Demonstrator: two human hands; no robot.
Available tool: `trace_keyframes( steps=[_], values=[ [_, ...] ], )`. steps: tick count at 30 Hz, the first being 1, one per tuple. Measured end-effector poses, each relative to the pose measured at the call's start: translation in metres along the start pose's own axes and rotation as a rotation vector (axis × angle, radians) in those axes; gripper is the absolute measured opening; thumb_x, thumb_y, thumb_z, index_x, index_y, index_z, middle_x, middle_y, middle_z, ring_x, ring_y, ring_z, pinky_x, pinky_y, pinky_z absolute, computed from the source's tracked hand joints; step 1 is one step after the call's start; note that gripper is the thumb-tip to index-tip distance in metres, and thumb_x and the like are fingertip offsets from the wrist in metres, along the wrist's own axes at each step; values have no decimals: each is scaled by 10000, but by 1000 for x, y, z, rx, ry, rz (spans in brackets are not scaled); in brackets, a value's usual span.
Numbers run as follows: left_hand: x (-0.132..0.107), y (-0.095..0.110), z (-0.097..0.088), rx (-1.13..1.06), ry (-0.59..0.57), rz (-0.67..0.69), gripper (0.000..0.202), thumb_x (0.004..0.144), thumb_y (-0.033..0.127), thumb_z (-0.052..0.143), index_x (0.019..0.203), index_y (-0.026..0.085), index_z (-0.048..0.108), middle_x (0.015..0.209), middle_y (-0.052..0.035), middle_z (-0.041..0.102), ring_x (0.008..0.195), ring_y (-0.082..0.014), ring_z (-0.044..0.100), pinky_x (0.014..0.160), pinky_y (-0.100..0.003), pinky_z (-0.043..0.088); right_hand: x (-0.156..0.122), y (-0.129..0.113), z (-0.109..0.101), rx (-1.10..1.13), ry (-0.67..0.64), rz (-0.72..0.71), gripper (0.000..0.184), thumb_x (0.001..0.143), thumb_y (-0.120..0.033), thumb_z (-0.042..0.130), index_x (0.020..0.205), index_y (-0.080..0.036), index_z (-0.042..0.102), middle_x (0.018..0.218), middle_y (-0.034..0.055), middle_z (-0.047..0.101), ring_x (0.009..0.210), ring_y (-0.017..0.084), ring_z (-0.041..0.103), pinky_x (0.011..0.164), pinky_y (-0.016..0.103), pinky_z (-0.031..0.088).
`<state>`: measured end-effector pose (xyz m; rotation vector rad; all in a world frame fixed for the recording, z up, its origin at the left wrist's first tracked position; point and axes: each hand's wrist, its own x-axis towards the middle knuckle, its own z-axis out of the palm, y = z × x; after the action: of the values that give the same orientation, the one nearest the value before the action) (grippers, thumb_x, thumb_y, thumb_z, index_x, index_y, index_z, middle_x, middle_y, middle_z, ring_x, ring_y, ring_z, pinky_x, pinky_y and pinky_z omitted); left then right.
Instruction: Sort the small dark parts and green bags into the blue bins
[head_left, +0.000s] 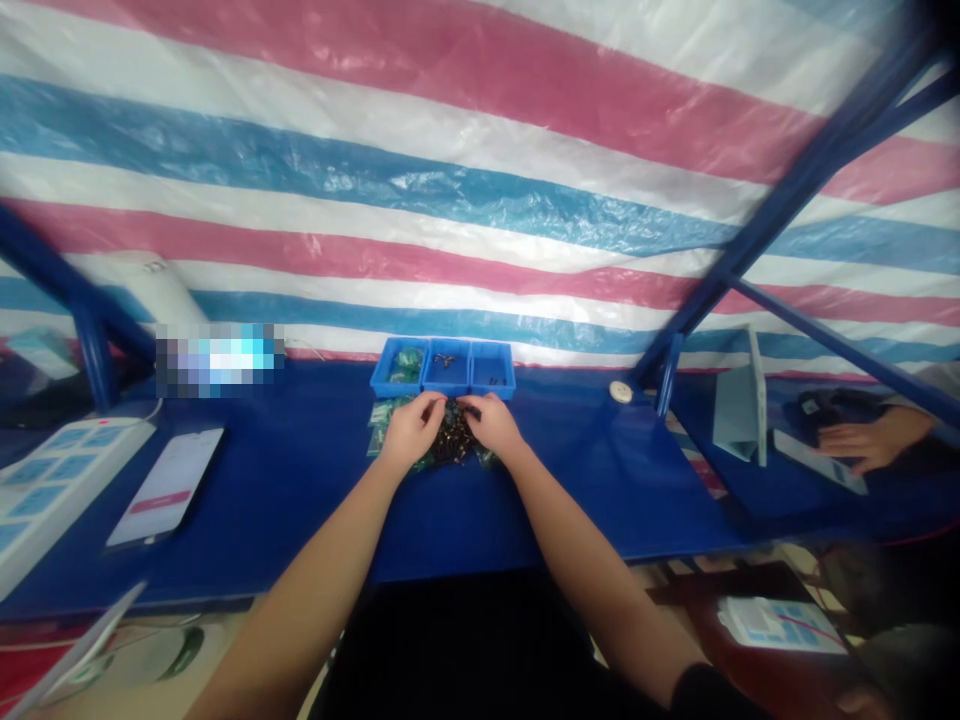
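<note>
On blue tbl w/ striped tarp behind, hands curled at dark parts, can't tell grip.

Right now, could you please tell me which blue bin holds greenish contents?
The leftmost bin; the middle bin and right bin show small dark pieces instead.

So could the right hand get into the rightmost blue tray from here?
Probably yes: the right hand is just in front of the rightmost blue tray, whose top looks open, nothing visibly blocking.

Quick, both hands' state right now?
Left hand: curled at the parts pile; any held piece can't be told.
Right hand: curled there too; holding can't be told.
</note>
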<state>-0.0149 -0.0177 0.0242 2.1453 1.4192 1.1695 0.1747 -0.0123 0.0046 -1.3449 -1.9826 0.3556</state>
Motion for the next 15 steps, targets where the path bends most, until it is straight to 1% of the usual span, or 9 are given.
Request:
trace_keyframes(
  steps=[2,6,9,13,15],
  values=[
    [0,0,0,-3,-6,0,284,929,419,465,1004,225,658,808,3,698,596,-126,590,612,-242,433,1,1,1,-3,21,-14,378,838,-79,544,1154,-242,672,1022,42,708,950,205,589,918,350,474],
    [0,1,-1,-5,-11,2,287,931,423,462,1005,225,656,808,5,695,605,-126,593,614,-239,433,2,5,1,-9,48,-9,333,836,-69,530,1103,-190,688,949,69,686,904,196,607,904,335,482],
    [0,1,-1,-2,-8,6,290,931,423,460,1005,223,656,798,3,695,598,-127,589,609,-238,433,1,8,1,1,53,21,328,815,-74,553,1088,-193,691,945,66,689,896,193,625,895,328,495],
    [0,0,-1,4,-2,13,284,927,414,465,1005,223,661,803,-6,700,608,-134,598,607,-242,437,1,7,2,25,55,41,317,785,-69,567,1029,-209,714,960,57,720,924,207,645,926,358,492],
    [0,-1,0,4,0,19,286,926,417,468,1005,223,664,798,-8,698,608,-134,599,608,-244,441,2,5,2,94,100,57,311,772,-78,572,1014,-207,719,946,51,729,901,202,659,918,357,503]
  ],
)
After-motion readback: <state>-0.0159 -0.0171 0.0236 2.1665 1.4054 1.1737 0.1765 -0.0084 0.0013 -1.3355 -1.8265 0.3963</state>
